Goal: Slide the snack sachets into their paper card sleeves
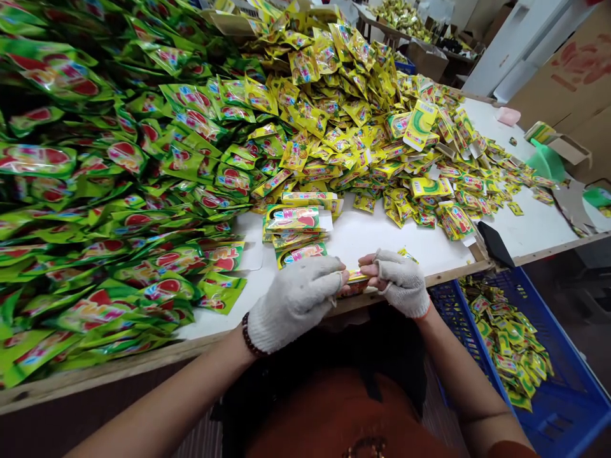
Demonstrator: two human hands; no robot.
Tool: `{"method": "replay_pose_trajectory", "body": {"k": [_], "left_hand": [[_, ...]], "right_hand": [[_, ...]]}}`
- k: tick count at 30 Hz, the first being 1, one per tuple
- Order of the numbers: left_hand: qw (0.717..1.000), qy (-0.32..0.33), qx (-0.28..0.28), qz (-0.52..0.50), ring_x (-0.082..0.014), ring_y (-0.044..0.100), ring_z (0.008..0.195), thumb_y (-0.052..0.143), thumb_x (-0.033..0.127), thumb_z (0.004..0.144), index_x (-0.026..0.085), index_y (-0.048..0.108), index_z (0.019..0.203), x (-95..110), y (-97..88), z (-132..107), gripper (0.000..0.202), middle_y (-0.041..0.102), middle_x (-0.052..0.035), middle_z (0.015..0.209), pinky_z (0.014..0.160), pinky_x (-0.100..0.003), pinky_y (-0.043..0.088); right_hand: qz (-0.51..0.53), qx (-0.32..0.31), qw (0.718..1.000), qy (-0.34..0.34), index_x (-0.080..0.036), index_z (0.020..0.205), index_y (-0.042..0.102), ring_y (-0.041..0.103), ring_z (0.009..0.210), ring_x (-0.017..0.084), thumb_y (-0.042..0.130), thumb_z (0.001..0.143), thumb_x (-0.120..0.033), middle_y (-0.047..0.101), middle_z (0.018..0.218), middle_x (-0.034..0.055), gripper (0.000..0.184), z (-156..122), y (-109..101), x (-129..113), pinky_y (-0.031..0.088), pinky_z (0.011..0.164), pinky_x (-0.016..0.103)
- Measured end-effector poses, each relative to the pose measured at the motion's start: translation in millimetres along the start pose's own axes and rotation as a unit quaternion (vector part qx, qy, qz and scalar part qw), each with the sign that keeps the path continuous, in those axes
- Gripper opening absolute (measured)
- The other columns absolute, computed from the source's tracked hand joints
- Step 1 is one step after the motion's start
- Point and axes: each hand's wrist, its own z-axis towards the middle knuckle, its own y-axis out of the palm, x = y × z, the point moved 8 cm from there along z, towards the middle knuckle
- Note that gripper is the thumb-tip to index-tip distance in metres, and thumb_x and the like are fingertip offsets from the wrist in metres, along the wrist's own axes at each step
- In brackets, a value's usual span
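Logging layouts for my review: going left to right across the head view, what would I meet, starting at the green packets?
Pile of green packets → gloved left hand → held pack → gloved right hand → flat black object → green plastic piece.

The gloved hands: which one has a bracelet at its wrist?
The left hand: a dark beaded bracelet shows at its wrist. The right hand shows no bracelet, only a reddish cuff edge.

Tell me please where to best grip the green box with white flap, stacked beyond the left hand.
Probably by the left end of the green box, coming from the left: bare table shows there, while the white flap sticks out at right and may bend.
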Motion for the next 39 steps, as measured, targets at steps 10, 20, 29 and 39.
{"method": "replay_pose_trajectory", "body": {"k": [10, 20, 29, 39], "left_hand": [[0.995, 0.049, 0.030, 0.077, -0.0171, 0.069, 0.087, 0.044, 0.011, 0.092, 0.019, 0.064, 0.102, 14, 1.1, -3, 0.024, 0.072, -0.0077, 0.094, 0.077, -0.029, 0.058], [0.934, -0.247, -0.146, 0.212, -0.0307, 0.066, 0.096, 0.047, 0.028, 0.093, 0.015, 0.065, 0.100, -48, -9.4, -9, 0.023, 0.070, -0.0146, 0.105, 0.084, -0.044, 0.050], [0.865, -0.313, -0.244, 0.307, -0.0320, 0.065, 0.092, 0.057, 0.039, 0.087, 0.014, 0.061, 0.107, -65, 3.3, -13, 0.032, 0.067, -0.0152, 0.100, 0.080, -0.040, 0.045], [0.948, -0.288, -0.007, 0.137, -0.0308, 0.064, 0.094, 0.062, 0.056, 0.083, 0.014, 0.060, 0.109, -28, 10.0, -10, 0.049, 0.066, -0.0130, 0.097, 0.081, -0.042, 0.052]], "right_hand": [[-0.128, -0.019, 0.987, -0.098, -0.025, 0.138, 0.057, 0.067, 0.113, 0.026, 0.064, 0.084, -0.008, 0.068, 0.124, 0.0150, 0.057, -22, 14, -4, 0.059, 0.088, 0.038], [0.486, 0.240, 0.831, 0.124, -0.023, 0.096, 0.075, 0.068, 0.080, 0.012, 0.066, 0.080, 0.000, 0.072, 0.090, 0.0011, 0.029, -28, -28, 41, 0.057, 0.070, 0.021], [0.759, 0.314, 0.565, 0.080, -0.027, 0.094, 0.070, 0.062, 0.058, 0.011, 0.069, 0.085, -0.034, 0.065, 0.073, -0.0009, 0.011, -66, -105, 30, 0.048, 0.049, 0.022], [0.278, 0.121, 0.902, 0.307, -0.021, 0.110, 0.054, 0.070, 0.094, 0.021, 0.073, 0.081, -0.036, 0.070, 0.106, 0.0076, 0.038, -9, 32, 35, 0.059, 0.080, 0.034]]}}
